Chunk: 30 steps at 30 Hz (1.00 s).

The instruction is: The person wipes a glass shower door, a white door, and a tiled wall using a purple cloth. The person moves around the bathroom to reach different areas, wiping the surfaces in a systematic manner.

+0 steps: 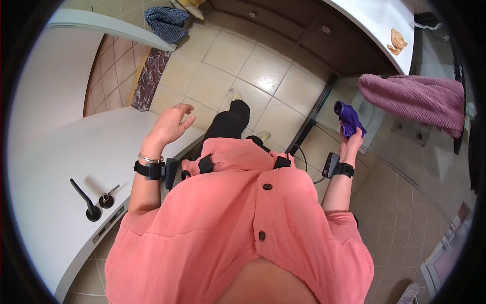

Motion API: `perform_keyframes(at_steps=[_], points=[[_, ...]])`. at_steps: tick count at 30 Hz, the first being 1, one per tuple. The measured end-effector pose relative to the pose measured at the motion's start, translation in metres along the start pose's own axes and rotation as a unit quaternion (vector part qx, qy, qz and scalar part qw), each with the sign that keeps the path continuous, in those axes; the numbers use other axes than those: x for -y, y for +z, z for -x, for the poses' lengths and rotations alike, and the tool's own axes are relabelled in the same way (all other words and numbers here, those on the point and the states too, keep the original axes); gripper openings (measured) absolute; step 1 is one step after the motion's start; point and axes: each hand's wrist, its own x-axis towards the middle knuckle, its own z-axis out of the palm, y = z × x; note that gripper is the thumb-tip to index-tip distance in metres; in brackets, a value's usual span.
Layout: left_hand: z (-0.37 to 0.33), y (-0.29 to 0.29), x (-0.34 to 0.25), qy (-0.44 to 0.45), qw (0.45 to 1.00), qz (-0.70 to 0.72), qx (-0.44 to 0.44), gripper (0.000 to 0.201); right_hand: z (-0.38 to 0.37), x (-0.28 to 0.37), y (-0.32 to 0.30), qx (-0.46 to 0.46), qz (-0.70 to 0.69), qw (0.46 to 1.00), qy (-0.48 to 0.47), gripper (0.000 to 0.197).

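Observation:
My right hand (352, 144) grips a small, bunched purple piece of fabric (348, 119), held out at the right; its exact kind is hard to tell from the folds. Beyond it, a mauve textured towel (415, 99) hangs at the far right. My left hand (172, 124) is lifted over the edge of a white door (55, 152), empty, with its fingers apart and slightly curled. Whether that hand touches the door cannot be told.
A black door handle (86, 200) sticks out at the left. Dark brown drawers (288, 30) under a white countertop (374, 23) stand ahead, with a crumpled tan cloth (397, 41) on top. A blue checked cloth (167, 24) is at the far left. Tiled floor (228, 53) lies between.

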Motion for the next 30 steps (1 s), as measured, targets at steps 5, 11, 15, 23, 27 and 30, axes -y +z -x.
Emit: perform_keyframes(at_steps=[5, 11, 15, 23, 27, 30], points=[[0.009, -0.011, 0.028, -0.056, 0.997, 0.031, -0.033, 0.034, -0.012, -0.033, 0.069, 0.041, 0.032, 0.998, 0.029, 0.04], [-0.012, -0.041, 0.096, -0.054, 0.992, 0.064, -0.092, 0.034, 0.01, -0.078, 0.187, 0.164, 0.118, 0.978, 0.042, 0.036], [-0.033, -0.078, 0.13, -0.059, 0.985, 0.085, -0.141, 0.034, 0.057, -0.067, 0.29, 0.222, 0.268, 0.935, 0.073, 0.034], [-0.055, -0.146, 0.215, -0.078, 0.965, 0.128, -0.215, 0.032, 0.12, -0.09, 0.511, 0.401, 0.319, 0.858, 0.033, 0.03], [-0.056, -0.165, 0.241, -0.115, 0.954, 0.155, -0.228, 0.034, 0.176, -0.113, 0.596, 0.507, 0.353, 0.786, 0.007, 0.028], [-0.062, -0.183, 0.247, -0.109, 0.944, 0.163, -0.263, 0.033, 0.202, -0.127, 0.656, 0.567, 0.353, 0.744, -0.028, 0.034]])
